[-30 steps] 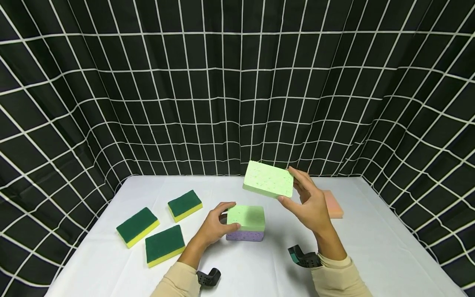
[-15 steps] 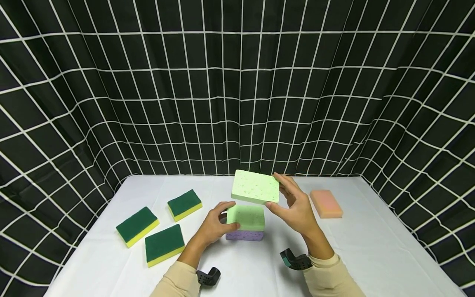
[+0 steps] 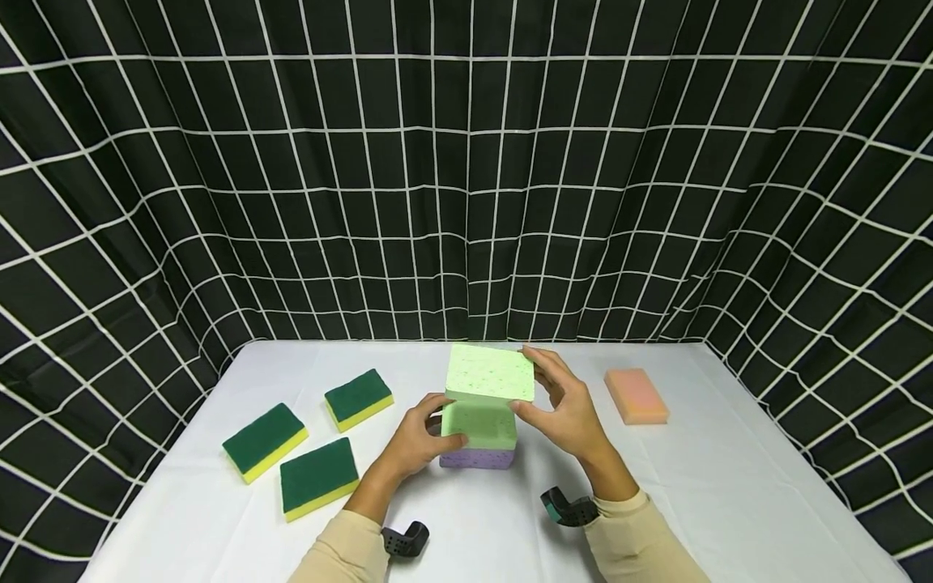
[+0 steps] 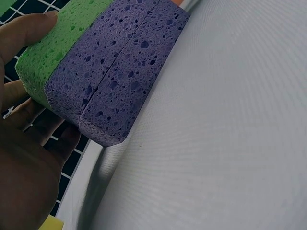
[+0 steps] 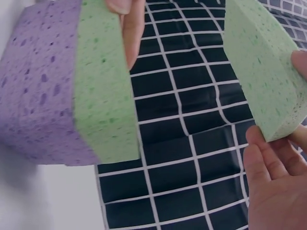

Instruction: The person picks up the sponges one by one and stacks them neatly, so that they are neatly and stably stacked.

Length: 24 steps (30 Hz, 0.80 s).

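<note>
Right hand [image 5: 278,189] partly outside right-wrist view

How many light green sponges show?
2: the upper light green sponge, held by the right hand; the lower light green sponge, atop the purple sponges, held by the left hand.

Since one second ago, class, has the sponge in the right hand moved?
Yes: in the head view, the raised green sponge has moved left and down, closer to the stationary sponge stack.
</note>
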Available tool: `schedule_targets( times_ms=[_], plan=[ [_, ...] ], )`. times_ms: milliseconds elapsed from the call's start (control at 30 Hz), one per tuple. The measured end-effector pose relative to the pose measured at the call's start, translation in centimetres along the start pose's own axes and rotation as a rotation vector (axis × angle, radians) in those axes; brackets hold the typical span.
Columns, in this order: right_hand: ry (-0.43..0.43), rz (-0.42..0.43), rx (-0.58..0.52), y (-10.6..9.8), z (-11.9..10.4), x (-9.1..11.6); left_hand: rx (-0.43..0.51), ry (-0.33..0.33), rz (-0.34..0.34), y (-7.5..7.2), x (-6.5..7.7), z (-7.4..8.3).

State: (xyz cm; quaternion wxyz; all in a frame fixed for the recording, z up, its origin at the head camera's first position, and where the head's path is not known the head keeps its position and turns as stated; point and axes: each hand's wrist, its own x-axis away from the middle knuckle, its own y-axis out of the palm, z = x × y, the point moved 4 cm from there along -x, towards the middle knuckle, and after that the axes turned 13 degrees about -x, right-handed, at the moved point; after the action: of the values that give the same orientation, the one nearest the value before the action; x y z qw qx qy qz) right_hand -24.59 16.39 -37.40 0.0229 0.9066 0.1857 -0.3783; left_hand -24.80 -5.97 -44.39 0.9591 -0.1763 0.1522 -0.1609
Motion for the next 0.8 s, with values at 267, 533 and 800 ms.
schedule_targets(
  times_ms=[267, 533, 800],
  plan=[
    [0.021, 0.0, 0.0, 0.1, 0.5, 0.2, -0.034, 0.031, 0.021, -0.4, 0.3, 1.3],
    [0.091, -0.023, 0.004, 1.4, -0.5, 0.3, -0.021, 0.007, 0.018, -0.1, 0.2, 0.2],
    [0.121, -0.035, 0.006, 1.4, 0.7, 0.9, -0.038, -0.02, 0.004, -0.3, 0.6, 1.2]
  ],
)
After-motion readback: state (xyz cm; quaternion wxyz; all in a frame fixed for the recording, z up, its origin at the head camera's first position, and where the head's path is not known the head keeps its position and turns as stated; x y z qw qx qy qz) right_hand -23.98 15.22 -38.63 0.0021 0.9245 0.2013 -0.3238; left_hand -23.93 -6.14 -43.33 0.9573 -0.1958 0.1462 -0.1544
